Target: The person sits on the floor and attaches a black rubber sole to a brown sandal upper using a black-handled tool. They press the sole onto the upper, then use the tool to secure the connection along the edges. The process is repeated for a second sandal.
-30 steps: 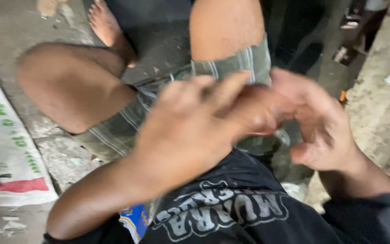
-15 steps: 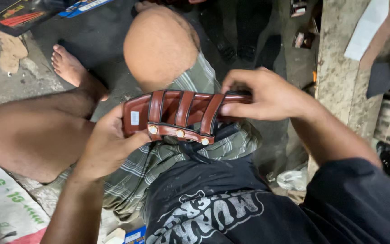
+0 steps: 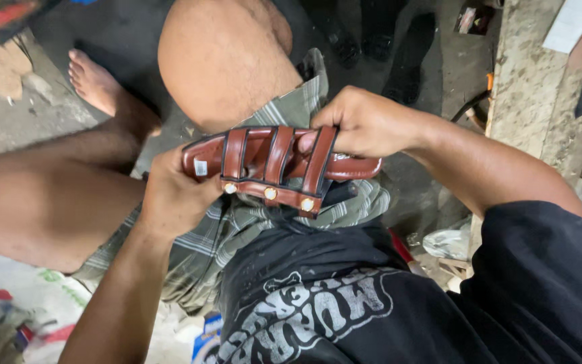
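Person: sitting low on a grey floor [image 3: 8, 121] with bare legs folded, wearing a black printed shirt [image 3: 345, 303] and green plaid shorts [image 3: 237, 229].

Wall: a rough concrete edge [image 3: 527, 87] is running down the right side, with dark clutter lying beyond it.

Sack: a white printed sack [image 3: 15, 296] is lying at the lower left, well apart from the hands.

Sandal: a brown leather sandal [image 3: 274, 165] is being held in the air above the lap, between both hands. Its long axis is running left to right, sole side tilted away, straps facing up.

Left hand: the left hand [image 3: 173, 199] is gripping the sandal's left end from below, fingers curling closed around the sole.

Right hand: the right hand [image 3: 365, 125] is coming in from above on the right end, thumb and fingers closing on the strap nearest it. Both hands are touching the sandal; neither is nearer.

Straps: three upright bands with dark piping are crossing over to a side bar.

Rivets: three round pale studs [image 3: 271, 193] are sitting in a row along that bar.
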